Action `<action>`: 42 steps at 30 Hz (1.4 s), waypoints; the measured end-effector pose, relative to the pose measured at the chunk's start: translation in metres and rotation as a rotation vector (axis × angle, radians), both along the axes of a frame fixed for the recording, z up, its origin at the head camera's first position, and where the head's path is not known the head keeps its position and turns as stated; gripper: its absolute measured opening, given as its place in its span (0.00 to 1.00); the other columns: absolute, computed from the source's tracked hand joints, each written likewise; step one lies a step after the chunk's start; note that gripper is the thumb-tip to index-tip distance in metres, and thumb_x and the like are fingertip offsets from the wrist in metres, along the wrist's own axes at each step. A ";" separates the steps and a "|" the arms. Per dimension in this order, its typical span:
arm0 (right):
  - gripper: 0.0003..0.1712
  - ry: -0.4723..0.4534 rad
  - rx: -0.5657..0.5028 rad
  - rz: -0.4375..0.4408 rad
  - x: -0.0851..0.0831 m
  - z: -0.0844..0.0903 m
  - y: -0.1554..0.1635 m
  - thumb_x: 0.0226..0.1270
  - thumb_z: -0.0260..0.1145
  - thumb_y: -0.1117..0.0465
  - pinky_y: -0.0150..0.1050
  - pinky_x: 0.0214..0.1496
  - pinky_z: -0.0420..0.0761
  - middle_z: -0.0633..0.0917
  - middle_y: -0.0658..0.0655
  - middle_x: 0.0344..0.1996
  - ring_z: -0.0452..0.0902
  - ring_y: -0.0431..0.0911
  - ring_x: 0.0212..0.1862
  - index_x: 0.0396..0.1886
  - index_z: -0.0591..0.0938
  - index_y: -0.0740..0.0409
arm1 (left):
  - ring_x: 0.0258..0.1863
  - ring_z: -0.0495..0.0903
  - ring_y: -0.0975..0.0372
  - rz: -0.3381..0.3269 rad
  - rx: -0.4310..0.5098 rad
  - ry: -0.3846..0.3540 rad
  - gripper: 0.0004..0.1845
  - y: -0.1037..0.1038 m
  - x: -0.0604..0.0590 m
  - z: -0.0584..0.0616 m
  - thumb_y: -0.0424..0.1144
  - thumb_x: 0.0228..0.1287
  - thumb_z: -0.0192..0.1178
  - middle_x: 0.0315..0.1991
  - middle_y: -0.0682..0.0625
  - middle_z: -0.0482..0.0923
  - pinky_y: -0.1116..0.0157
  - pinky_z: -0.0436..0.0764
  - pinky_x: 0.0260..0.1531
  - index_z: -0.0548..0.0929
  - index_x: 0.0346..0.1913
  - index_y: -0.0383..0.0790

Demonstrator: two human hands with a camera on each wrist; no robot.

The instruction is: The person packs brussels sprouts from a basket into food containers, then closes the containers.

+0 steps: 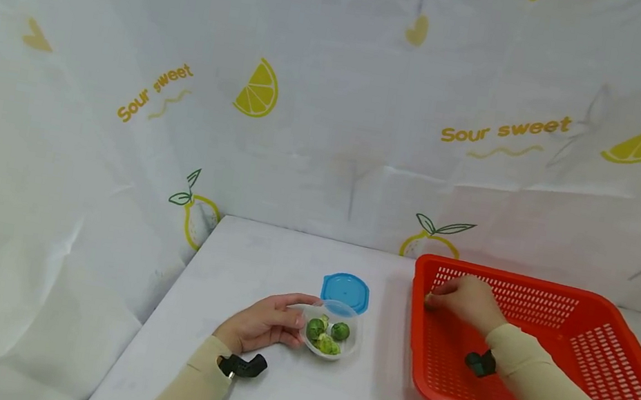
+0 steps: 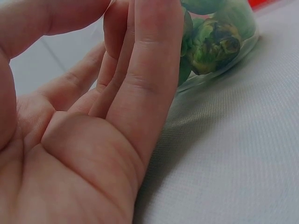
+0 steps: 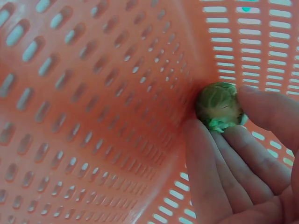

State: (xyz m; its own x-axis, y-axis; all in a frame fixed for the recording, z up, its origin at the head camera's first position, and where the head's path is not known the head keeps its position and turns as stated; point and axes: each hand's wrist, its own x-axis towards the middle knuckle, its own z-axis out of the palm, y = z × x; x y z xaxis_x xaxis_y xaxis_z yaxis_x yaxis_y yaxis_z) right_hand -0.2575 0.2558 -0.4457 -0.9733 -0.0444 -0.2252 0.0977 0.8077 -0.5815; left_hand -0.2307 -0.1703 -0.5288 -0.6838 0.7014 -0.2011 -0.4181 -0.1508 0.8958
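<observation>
Sprout [image 3: 219, 106] first: a small green Brussels sprout sits pinched between the fingertips [image 3: 205, 140] of the right hand [image 1: 466, 301], down in the far left corner of the red basket [image 1: 585, 354], just off the slotted floor. Beside the basket, on the white table [image 1: 261, 254], stands a little clear tub [image 1: 331, 331] with three or so sprouts [image 1: 328, 333] already in it; the left hand [image 1: 263, 324] cups its near side, fingers curved round the wall. A blue lid [image 1: 346, 291] lies just behind the tub, off it. From where I stand this looks like the picking-up step, with the sprout gripped but not yet lifted clear of the basket. The next move, I reckon, calls for raising it over the basket's rim and across to the tub's open mouth, while the left hand keeps the tub steady.
</observation>
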 end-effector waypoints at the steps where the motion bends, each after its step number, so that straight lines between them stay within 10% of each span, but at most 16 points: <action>1: 0.23 -0.009 -0.006 0.000 0.000 0.000 0.001 0.70 0.77 0.51 0.57 0.57 0.86 0.92 0.63 0.49 0.82 0.59 0.54 0.56 0.91 0.63 | 0.38 0.90 0.63 -0.002 0.001 -0.002 0.30 0.000 0.000 0.000 0.32 0.80 0.58 0.38 0.50 0.84 0.67 0.91 0.46 0.69 0.82 0.42; 42: 0.38 -0.064 -0.238 -0.013 0.066 0.057 0.050 0.77 0.65 0.32 0.77 0.71 0.72 0.87 0.58 0.66 0.84 0.58 0.69 0.76 0.81 0.48 | 0.38 0.90 0.62 0.001 0.014 -0.019 0.31 0.002 0.000 -0.001 0.31 0.81 0.57 0.37 0.49 0.87 0.67 0.92 0.46 0.67 0.82 0.42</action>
State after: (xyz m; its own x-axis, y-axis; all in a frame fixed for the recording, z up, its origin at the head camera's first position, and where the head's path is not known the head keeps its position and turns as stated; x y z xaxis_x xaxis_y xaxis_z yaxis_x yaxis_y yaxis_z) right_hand -0.1918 0.3061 -0.3887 -0.9582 -0.0913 -0.2711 0.1499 0.6470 -0.7477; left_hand -0.2304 -0.1680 -0.5293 -0.6806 0.7036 -0.2044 -0.4351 -0.1637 0.8854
